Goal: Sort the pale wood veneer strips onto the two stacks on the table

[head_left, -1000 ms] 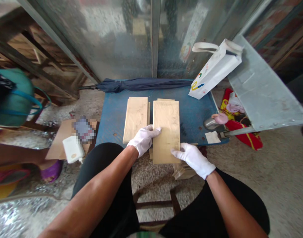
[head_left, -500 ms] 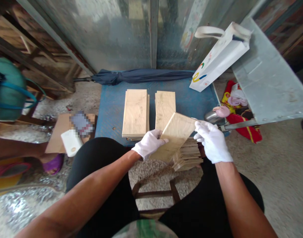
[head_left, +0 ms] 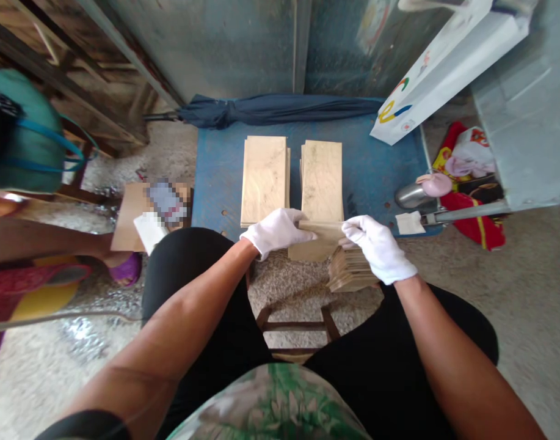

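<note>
Between my white-gloved hands is a thin wooden board, tilted so its upper edge faces me. My left hand grips its left side, thumb in front. At the right upper corner, the fingers of my right hand pinch the edge. Just beyond the board, two stacks of similar boards rest on the blue table: a left stack and a right stack. Below my right hand, a further pile of boards shows its edges near my right thigh; what supports it is hidden.
A folded dark umbrella lies along the back of the blue table. At the right stand a white paper bag and a metal cup. Left of the table, a cardboard piece holds a phone-like item. Another person's leg is at far left.
The held board has swung from a slant to nearly level across, its upper edge now by the right stack. My view has tipped downward and shifted left.
</note>
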`<action>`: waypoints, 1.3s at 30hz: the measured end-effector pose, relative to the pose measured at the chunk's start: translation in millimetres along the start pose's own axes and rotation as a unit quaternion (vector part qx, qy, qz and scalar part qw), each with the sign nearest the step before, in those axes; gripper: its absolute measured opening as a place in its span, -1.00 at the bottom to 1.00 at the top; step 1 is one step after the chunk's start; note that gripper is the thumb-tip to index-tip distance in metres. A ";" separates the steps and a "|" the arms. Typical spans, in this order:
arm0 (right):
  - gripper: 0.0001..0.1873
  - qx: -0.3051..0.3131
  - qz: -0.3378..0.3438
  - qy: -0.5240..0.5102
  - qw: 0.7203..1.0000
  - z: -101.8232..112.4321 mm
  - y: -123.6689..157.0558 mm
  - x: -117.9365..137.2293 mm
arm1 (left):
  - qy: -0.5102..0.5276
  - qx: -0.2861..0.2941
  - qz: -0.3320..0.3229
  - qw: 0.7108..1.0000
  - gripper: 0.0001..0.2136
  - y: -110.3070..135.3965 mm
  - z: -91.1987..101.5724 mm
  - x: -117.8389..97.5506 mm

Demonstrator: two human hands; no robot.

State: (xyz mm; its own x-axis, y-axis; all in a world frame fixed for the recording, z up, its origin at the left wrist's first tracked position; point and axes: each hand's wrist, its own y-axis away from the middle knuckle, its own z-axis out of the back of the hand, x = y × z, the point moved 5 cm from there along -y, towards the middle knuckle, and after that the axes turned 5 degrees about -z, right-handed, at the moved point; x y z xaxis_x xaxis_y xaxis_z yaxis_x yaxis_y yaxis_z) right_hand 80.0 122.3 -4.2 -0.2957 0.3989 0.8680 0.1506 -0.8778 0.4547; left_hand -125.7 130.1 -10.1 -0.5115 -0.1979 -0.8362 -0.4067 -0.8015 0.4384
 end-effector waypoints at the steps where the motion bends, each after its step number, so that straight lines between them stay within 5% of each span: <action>1: -0.58 0.007 0.007 0.023 1.000 -5.0 -1.6 -5.2 | -0.012 -0.015 -0.003 1.000 -0.73 0.9 3.1 -1.5; 9: -0.64 0.032 0.014 0.133 0.991 -32.7 -17.7 -50.4 | -0.201 -0.006 -0.016 0.979 -0.81 -1.8 -16.2 11.6; 18: -0.78 0.043 -0.075 0.222 0.971 -50.1 -30.0 -81.1 | -0.312 0.035 0.025 0.949 -0.75 -6.3 -49.1 43.8; 25: -0.77 0.030 -0.133 0.166 0.977 -52.6 -33.5 -100.3 | -0.341 0.043 0.065 0.937 -0.75 -16.8 -58.6 48.7; 32: -0.82 0.018 -0.160 0.000 0.987 -51.0 -36.5 -93.1 | -0.394 0.040 0.073 0.915 -0.70 -22.3 -66.8 44.8; 39: -0.76 -0.061 -0.131 0.226 0.963 -18.9 -34.6 -69.4 | -0.431 0.026 0.058 0.900 -0.72 -20.4 -67.7 38.6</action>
State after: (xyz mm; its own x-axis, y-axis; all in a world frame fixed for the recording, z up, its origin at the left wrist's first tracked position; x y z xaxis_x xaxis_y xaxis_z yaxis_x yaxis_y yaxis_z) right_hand 77.4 120.0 -83.9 -0.6924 0.4802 0.5385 -0.0901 -0.7981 0.5958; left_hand -85.9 100.7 -73.7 -0.9410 0.2507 -0.2271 -0.3359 -0.7723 0.5392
